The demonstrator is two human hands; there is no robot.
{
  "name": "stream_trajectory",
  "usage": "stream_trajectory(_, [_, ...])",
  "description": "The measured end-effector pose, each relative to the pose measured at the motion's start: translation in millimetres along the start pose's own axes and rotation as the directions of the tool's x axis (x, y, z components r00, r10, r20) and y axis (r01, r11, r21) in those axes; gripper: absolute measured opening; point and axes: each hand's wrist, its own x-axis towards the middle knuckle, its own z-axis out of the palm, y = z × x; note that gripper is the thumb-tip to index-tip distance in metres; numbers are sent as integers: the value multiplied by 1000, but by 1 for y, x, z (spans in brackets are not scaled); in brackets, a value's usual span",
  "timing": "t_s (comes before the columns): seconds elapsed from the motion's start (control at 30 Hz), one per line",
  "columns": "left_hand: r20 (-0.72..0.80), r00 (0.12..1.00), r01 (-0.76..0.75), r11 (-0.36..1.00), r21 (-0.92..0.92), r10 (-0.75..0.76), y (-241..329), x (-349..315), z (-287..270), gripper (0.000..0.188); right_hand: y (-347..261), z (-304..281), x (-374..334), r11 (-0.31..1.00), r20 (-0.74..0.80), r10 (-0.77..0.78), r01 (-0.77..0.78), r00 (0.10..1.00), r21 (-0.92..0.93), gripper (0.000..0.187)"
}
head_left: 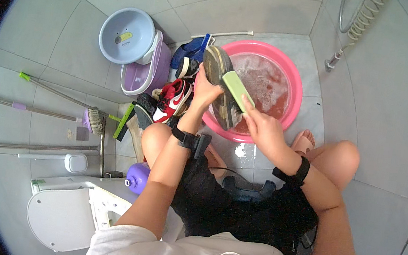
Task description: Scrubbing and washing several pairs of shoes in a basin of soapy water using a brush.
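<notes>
You hold a dark, worn-soled shoe (219, 85) sole-up over the near rim of the round pink plastic basin (295, 72), which is full of soapy, reddish-brown water. Your left hand (205, 90) is clamped around the shoe's side, and your right hand (261, 125) grips a light green rectangular scrubbing brush (237, 89) pressed flat against the sole. Judging by the suds and the murky water, the washing is well under way, but this sole looks only partly scrubbed. A heap of other shoes waits just left of the basin, among them a red, white and black sneaker (172, 101) and a blue one (190, 50); these look dry and untouched.
</notes>
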Motion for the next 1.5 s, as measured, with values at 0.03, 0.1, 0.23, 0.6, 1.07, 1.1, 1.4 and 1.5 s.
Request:
stream_trajectory(0.03, [7, 996, -88, 996, 34, 88, -3, -1, 2, 83, -1, 1, -3, 997, 57, -24, 28, 998, -65, 49])
stream_trajectory(0.1, [100, 988, -119, 992, 44, 114, 5, -6, 7, 88, 8, -2, 6, 993, -38, -57, 53, 998, -103, 49])
stream_trajectory(0.23, [218, 974, -140, 908, 395, 55, 6, -37, 28, 115, 18, -24, 47, 998, -191, 40, -48, 981, -40, 42])
stream_trajectory(0.6, [36, 994, -108, 875, 472, 103, 18, -15, 4, 110, 5, -10, 7, 999, -71, 5, -2, 997, 37, 45])
stream_trajectory(1.07, [-66, 997, -13, 947, 321, 36, 4, 1, -6, 111, 9, 9, 7, 989, -31, 39, -34, 999, 143, 45])
stream_trajectory(1.1, [-45, 998, -34, 934, 356, 54, 8, -3, -3, 111, 9, 9, 4, 983, -90, 4, 13, 996, 186, 45])
stream_trajectory(1.4, [251, 964, -201, 869, 452, 93, 13, -43, 32, 117, 35, -15, 52, 966, -263, -12, 79, 965, 247, 41])
stream_trajectory(1.5, [116, 983, -182, 838, 515, 142, 3, -23, 15, 115, 17, -5, 33, 978, -180, 29, 9, 983, 210, 43])
